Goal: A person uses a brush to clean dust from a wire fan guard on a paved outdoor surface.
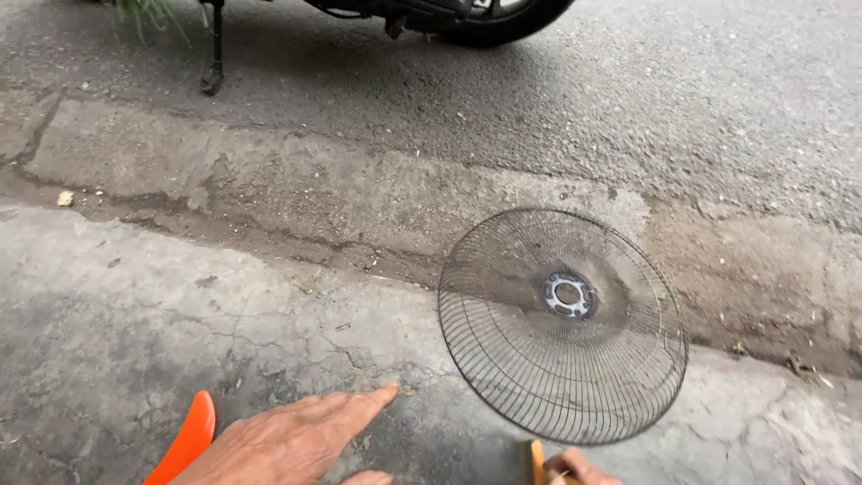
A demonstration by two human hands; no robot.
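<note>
My left hand (pixel 287 440) lies open, fingers pointing toward the fan guard (pixel 563 325) — round, tilted, hub facing up-left. My right hand (pixel 579 469), just below the guard, grips an orange handle (pixel 536 462).

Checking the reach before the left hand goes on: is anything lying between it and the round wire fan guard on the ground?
Nothing visible does. Between the left hand, fingers stretched flat, and the round dark wire fan guard lies only bare cracked concrete pavement. The orange plastic piece sits on the hand's far side, away from the guard.
</note>
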